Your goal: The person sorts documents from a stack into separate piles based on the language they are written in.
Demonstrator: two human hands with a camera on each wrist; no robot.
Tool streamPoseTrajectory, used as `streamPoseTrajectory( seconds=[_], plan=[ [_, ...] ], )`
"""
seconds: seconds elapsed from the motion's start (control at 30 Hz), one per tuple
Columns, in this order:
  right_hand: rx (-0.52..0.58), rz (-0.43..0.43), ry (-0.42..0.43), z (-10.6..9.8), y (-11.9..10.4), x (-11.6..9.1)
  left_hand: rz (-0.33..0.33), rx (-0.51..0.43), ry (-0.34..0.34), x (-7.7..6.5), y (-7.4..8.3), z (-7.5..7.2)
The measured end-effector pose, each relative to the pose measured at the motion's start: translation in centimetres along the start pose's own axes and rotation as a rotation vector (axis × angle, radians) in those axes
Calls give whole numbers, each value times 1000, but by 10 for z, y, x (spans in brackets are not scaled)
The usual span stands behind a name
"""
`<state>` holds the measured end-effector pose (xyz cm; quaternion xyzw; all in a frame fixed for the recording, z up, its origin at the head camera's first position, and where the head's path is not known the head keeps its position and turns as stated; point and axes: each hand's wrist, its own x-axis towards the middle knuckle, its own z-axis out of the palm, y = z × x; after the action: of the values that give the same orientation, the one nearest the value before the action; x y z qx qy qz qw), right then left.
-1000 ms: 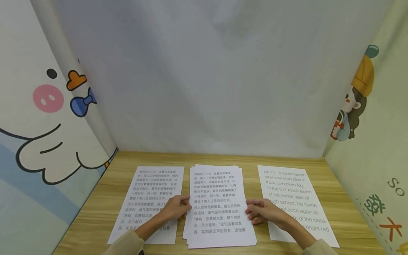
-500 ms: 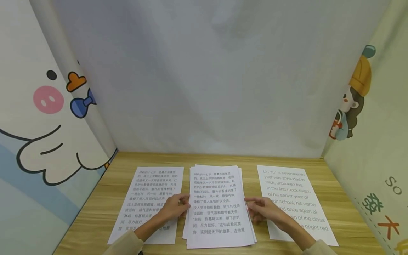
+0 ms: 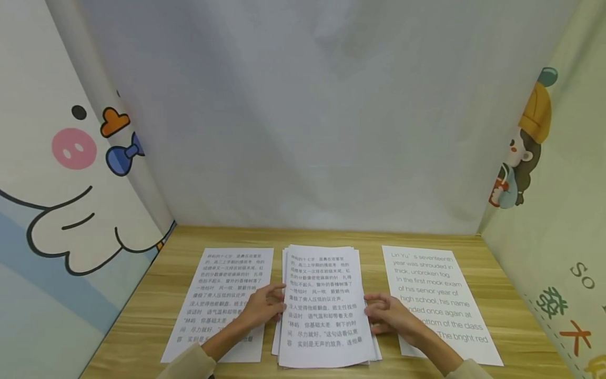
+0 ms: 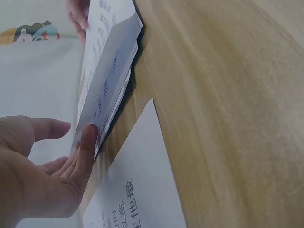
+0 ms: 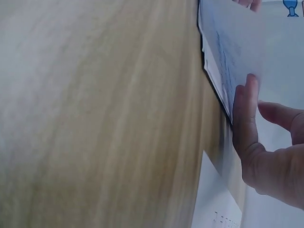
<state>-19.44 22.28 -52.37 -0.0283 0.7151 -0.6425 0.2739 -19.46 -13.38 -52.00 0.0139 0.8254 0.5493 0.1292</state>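
In the head view a stack of printed paper [image 3: 324,337] lies at the middle of the wooden table, its edges uneven. Both wrist views show the top sheet [image 4: 102,88] bowed and raised off the pages below. My left hand [image 3: 265,305] holds this sheet by its left edge, fingers underneath and thumb [image 4: 54,128] on the upper side. On the opposite edge, my right hand [image 3: 390,316] grips the sheet, its fingers [image 5: 246,107] behind the paper and the thumb tip close to them. Light sleeves cover both forearms.
A sheet with Chinese text [image 3: 236,255] lies on the left, partly under the left forearm. On the right is a sheet with English text [image 3: 426,279], overlapped by the right hand. A white cloth wall [image 3: 303,131] stands behind the table [image 3: 322,235], with printed cartoon walls at both sides.
The top sheet has shifted slightly right over the pages beneath. Both hands stay at its side edges, with small shifts of the fingers.
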Motion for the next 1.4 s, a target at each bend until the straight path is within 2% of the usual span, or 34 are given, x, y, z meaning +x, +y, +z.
streamPoseTrajectory(
  seconds=[0.2, 0.57, 0.8, 0.93, 1.13, 1.4],
  plan=[
    [26, 18, 14, 2, 2, 1, -35, -5, -7, -2, -1, 1],
    [34, -2, -12, 1, -3, -2, 24, -38, 1, -2, -1, 1],
    [6, -22, 9, -2, -8, -6, 17, -56, 29, -2, 3, 3],
    [3, -33, 24, -3, -11, -8, 8, -85, 51, -1, 4, 3],
    [8, -45, 49, -5, -17, -12, 48, -145, 63, -1, 5, 1],
    [38, -104, 87, -5, -27, -16, 102, -267, 57, -2, 12, -3]
  ],
)
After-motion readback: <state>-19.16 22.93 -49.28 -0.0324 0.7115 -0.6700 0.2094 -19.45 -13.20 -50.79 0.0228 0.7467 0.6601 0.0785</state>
